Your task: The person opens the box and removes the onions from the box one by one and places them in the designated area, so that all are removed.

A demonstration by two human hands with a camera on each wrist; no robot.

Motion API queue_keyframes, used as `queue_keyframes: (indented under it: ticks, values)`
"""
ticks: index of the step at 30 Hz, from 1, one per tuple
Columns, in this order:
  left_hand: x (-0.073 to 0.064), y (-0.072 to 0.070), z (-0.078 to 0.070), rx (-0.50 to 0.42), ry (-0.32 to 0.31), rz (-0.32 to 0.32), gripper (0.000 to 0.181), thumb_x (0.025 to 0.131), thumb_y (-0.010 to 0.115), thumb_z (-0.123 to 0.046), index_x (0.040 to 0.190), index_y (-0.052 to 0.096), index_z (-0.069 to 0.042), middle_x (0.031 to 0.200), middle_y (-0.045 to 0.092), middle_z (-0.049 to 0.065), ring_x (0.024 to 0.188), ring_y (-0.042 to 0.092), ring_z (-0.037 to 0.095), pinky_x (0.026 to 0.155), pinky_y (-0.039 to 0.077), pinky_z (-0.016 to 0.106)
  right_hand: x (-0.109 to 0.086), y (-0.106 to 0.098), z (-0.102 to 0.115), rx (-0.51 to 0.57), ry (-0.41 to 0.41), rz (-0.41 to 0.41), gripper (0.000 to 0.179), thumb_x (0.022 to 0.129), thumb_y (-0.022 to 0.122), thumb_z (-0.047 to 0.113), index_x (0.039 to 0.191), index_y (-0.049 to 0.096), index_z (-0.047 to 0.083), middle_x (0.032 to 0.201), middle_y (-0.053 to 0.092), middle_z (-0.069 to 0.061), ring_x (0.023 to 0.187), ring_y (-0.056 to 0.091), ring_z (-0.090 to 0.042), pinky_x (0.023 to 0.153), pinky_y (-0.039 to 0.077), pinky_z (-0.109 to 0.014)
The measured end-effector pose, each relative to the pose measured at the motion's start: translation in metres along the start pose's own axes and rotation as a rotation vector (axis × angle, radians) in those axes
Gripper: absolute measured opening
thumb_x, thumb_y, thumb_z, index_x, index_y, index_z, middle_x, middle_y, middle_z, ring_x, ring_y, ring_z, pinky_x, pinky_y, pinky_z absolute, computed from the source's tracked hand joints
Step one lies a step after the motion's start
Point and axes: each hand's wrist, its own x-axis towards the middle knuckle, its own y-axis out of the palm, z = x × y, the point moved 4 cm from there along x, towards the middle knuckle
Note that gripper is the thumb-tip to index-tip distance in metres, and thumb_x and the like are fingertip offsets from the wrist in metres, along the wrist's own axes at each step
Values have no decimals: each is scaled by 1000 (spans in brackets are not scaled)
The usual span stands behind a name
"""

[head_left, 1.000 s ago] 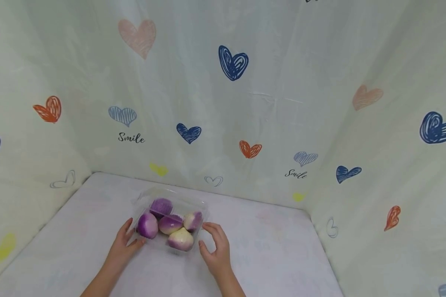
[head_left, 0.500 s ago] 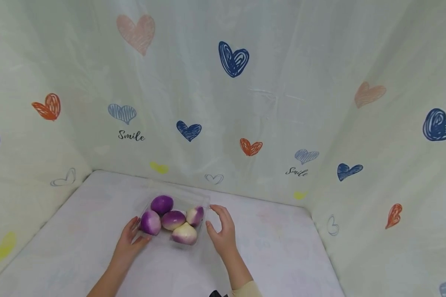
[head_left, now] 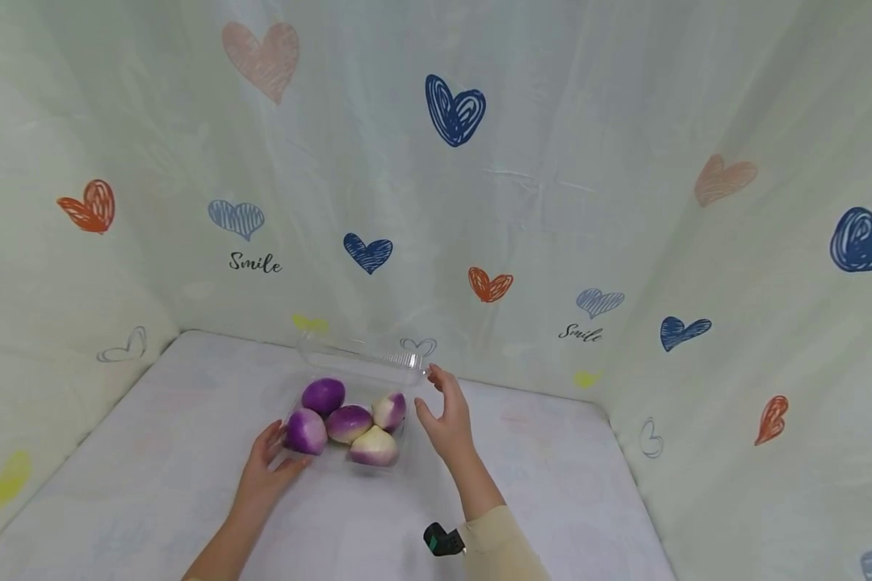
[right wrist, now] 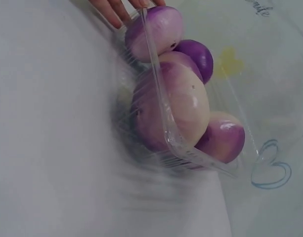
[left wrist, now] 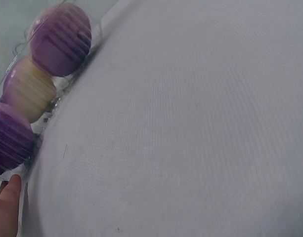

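Several purple-and-white onions [head_left: 374,446] lie in a clear plastic clamshell box [head_left: 404,452] on the table. Its hinged lid [head_left: 363,349] stands raised along the far side. My left hand [head_left: 262,476] holds the box at its near left corner, thumb on the front and fingers along the left side. In the left wrist view its thumb shows just below an onion [left wrist: 10,140]. My right hand [head_left: 448,415] has its fingertips at the raised lid's right end, with the thumb spread apart from them. The right wrist view shows the box rim [right wrist: 161,98] but not the right hand.
A white cloth covers the table [head_left: 552,484]. Pale curtains [head_left: 538,202] printed with hearts and "Smile" rise behind and on both sides. A small black device [head_left: 442,539] sits by the right sleeve [head_left: 505,549].
The lid has swung up and back from over the onions, my right hand rising with it. The box and my left hand have shifted slightly right. The right sleeve and black device have come into view.
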Motion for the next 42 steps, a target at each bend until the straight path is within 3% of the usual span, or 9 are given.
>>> queue_keyframes:
  ticks: [7, 13, 20, 22, 24, 28, 31, 35, 42]
  values:
    - [7, 5, 1, -26, 26, 14, 91, 83, 72, 7, 153, 14, 2, 155, 21, 27, 141, 21, 40, 113, 25, 48, 14, -3, -11, 20, 65, 21, 59, 82, 67, -1, 137, 45, -6, 124, 58, -16, 113, 55, -37, 98, 46, -47]
    - [15, 9, 2, -50, 66, 37, 89, 82, 70, 10, 151, 15, 4, 152, 22, 30, 139, 22, 42, 112, 25, 53, 27, -4, -16, 62, 89, 10, 65, 81, 69, -9, 139, 39, -11, 130, 55, -22, 117, 53, -42, 98, 43, -54]
    - [19, 10, 5, -73, 76, 42, 88, 82, 70, 11, 151, 16, 3, 152, 23, 31, 139, 23, 42, 111, 25, 55, 44, -12, 11, 84, 127, 38, 62, 83, 65, -11, 137, 35, -19, 131, 51, -31, 117, 49, -48, 97, 41, -60]
    - [19, 9, 6, -80, 73, 49, 88, 82, 68, 11, 152, 15, 2, 152, 24, 30, 138, 24, 40, 111, 29, 49, 47, -13, 13, 97, 149, 41, 62, 84, 64, -10, 137, 34, -19, 132, 50, -31, 118, 49, -48, 98, 40, -60]
    - [20, 9, 8, -79, 75, 55, 86, 83, 67, 11, 152, 16, 1, 151, 26, 29, 136, 28, 38, 107, 37, 35, 49, -13, 10, 118, 172, 34, 62, 84, 64, -9, 137, 34, -19, 132, 49, -32, 118, 49, -48, 99, 40, -60]
    - [20, 9, 10, -69, 97, 73, 80, 85, 66, 9, 150, 20, 1, 150, 29, 29, 131, 32, 33, 90, 39, 9, 47, -7, -17, 170, 232, 23, 65, 86, 64, -7, 142, 31, -15, 138, 44, -32, 123, 44, -48, 103, 36, -59]
    - [20, 10, 12, -54, 125, 79, 78, 86, 68, 6, 149, 23, 2, 150, 29, 30, 131, 33, 36, 87, 39, 6, 45, -3, -35, 188, 274, 26, 68, 88, 65, -4, 145, 30, -9, 144, 40, -29, 128, 41, -46, 106, 35, -57]
    - [21, 10, 14, -32, 142, 73, 77, 86, 70, 3, 148, 25, 1, 149, 30, 31, 133, 33, 40, 88, 38, 6, 45, -2, -40, 200, 303, 32, 68, 88, 66, 0, 147, 31, -4, 149, 37, -23, 133, 39, -40, 108, 34, -53]
    - [20, 7, 14, 3, 123, 46, 77, 86, 71, 1, 149, 27, -1, 149, 34, 28, 125, 42, 19, 87, 39, 7, 46, -1, -35, 218, 311, 34, 67, 89, 64, -4, 146, 30, -7, 148, 35, -28, 133, 36, -44, 109, 31, -56]
